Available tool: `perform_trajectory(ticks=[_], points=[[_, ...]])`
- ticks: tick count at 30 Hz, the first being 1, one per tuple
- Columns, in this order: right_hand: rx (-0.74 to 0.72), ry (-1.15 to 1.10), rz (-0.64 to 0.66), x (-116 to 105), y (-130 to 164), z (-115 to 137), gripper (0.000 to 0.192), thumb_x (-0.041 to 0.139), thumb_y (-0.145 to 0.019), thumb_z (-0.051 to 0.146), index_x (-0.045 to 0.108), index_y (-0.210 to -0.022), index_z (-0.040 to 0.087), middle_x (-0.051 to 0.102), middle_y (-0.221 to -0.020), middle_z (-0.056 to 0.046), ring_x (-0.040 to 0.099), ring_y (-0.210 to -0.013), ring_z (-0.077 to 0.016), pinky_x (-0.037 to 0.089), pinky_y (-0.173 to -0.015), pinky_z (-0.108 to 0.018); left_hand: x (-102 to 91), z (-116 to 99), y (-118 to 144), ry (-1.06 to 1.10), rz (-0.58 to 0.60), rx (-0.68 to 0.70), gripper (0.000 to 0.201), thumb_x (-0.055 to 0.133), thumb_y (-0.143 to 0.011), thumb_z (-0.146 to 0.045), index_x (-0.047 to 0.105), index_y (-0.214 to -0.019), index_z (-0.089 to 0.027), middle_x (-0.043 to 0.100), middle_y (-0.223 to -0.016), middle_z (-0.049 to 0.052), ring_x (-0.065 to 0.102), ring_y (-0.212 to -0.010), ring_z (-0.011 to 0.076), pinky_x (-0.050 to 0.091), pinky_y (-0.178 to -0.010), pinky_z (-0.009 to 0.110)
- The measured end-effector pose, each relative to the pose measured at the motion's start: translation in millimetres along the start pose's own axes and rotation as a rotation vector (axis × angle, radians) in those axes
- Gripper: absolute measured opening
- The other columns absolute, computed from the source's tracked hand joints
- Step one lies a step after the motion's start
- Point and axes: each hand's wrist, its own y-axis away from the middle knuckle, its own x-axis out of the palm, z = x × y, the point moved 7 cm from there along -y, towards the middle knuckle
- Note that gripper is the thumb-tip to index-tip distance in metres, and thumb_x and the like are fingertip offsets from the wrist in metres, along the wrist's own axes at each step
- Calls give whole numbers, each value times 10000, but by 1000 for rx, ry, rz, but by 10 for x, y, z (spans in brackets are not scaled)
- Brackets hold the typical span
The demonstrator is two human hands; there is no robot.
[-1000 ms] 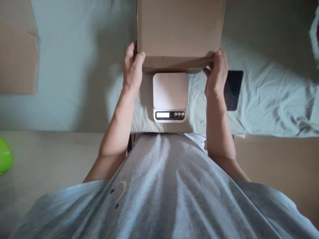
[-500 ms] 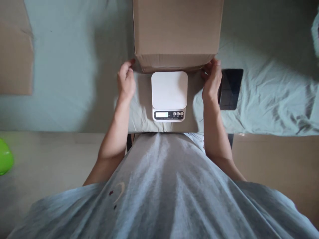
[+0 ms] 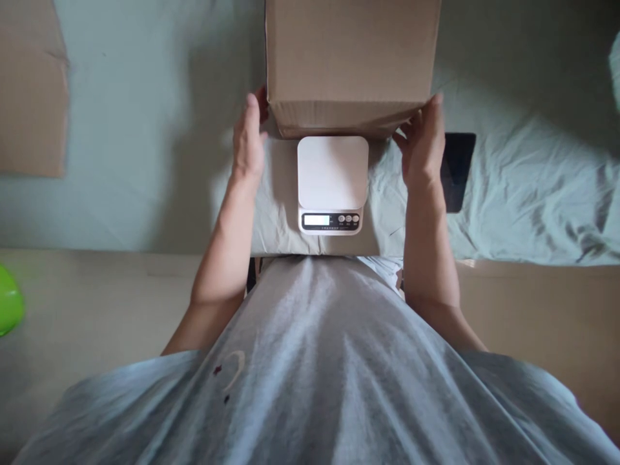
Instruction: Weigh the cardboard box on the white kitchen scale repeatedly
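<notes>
My left hand (image 3: 248,139) and right hand (image 3: 423,143) gripped the plain brown cardboard box (image 3: 349,61) by its near corners, fingers curled on it, just beyond the white square digital scale (image 3: 332,184) w/ black phone (image 3: 457,169) right of scale.

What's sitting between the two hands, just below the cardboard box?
In the head view, the white scale lies between the left hand and right hand, on the pale sheet, just below the cardboard box.
</notes>
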Motion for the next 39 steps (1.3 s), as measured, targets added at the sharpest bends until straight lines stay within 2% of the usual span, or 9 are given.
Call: perform_trajectory(ticks=[2,4,9,11,13,17,22,33,39], points=[[-7,10,30,110,-29,126,739,582,-440,843,575,-990,349,647,-1185,120,526,-1111,-180,433,-1041,-430,149,-124,-15,105,59,-159,360,363,-994,-442,453,-1302,-277,497,-1400,-55,403,-1339,203,367,-1109,536],[-23,30,30,192,-12,290,700,540,-494,842,558,-968,327,601,-1259,118,509,-1203,-200,432,-1067,-442,230,-346,-9,117,61,-195,316,385,-986,-434,480,-1268,-330,448,-1437,-89,315,-1403,208,365,-1130,531],[-136,59,39,248,375,832,301,395,-827,518,503,-1044,341,586,-1279,55,505,-1270,-191,486,-1044,-406,186,-947,250,76,65,-52,361,383,-979,-457,380,-1331,-378,311,-1505,-131,191,-1458,185,392,-1134,506],[-185,56,28,184,622,961,275,405,-835,493,514,-1005,307,605,-1230,1,531,-1238,-229,475,-1050,-432,153,-1120,501,69,121,32,436,493,-912,-524,411,-1312,-372,353,-1477,-121,219,-1444,238,417,-1102,536],[-197,76,59,126,852,953,297,451,-794,543,539,-986,334,611,-1179,13,539,-1211,-245,482,-1030,-426,115,-1214,793,104,156,100,499,559,-837,-599,473,-1278,-382,433,-1432,-81,296,-1407,302,449,-1055,547],[-213,50,116,25,1182,745,398,505,-721,605,592,-999,333,609,-1063,9,577,-1097,-257,494,-978,-472,53,-1188,1260,71,122,133,439,604,-803,-585,550,-1210,-429,533,-1341,-58,426,-1334,309,451,-1049,531],[-150,140,66,-51,1346,551,357,501,-740,566,604,-1023,374,617,-1086,24,573,-1091,-247,498,-946,-474,60,-1102,1509,55,97,83,399,607,-825,-498,547,-1213,-430,546,-1329,-62,456,-1316,266,346,-1154,497],[-141,18,126,24,1379,492,331,516,-797,430,633,-1086,321,639,-1135,20,575,-1097,-223,495,-950,-408,-27,-869,1528,-8,64,115,471,594,-808,-559,517,-1236,-381,529,-1346,-8,469,-1300,272,335,-1135,493],[-82,-15,14,-99,1329,484,464,451,-798,607,626,-1110,311,606,-1219,15,512,-1234,-252,441,-1004,-467,-53,-855,1515,34,38,107,498,490,-835,-641,497,-1258,-378,487,-1386,-26,383,-1366,275,359,-1106,475]])
